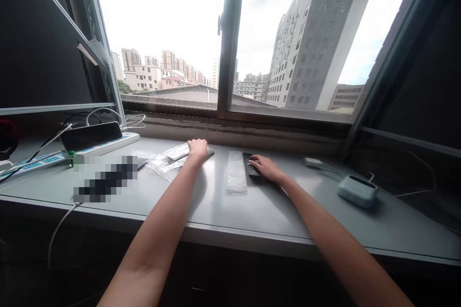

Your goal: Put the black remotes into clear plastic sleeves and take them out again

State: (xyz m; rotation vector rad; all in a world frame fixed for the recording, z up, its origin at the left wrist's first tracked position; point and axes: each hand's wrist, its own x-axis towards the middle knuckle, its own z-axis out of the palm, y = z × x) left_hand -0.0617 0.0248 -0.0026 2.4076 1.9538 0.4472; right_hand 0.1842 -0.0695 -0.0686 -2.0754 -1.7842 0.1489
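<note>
On the desk, a black remote control [253, 167] lies lengthwise away from me. My right hand [265, 167] comes in from its right side, with its fingers closed over the buttons. Close along the remote's left side is a flat, clear plastic sleeve [236, 175]. Further left, my left hand [198, 147] has its fingers curled down onto the right end of some crinkled clear plastic bags [169, 159]. A dark edge shows beside that hand. What the bags contain is hard to make out.
A power strip [126, 141] with cables and a leaning phone [91, 137] stands at the left. Before it lies a blurred-out dark object [108, 180]. To the right are a white adapter [313, 162] and a pale blue box-like device [357, 192]. A window rises behind the desk [216, 211].
</note>
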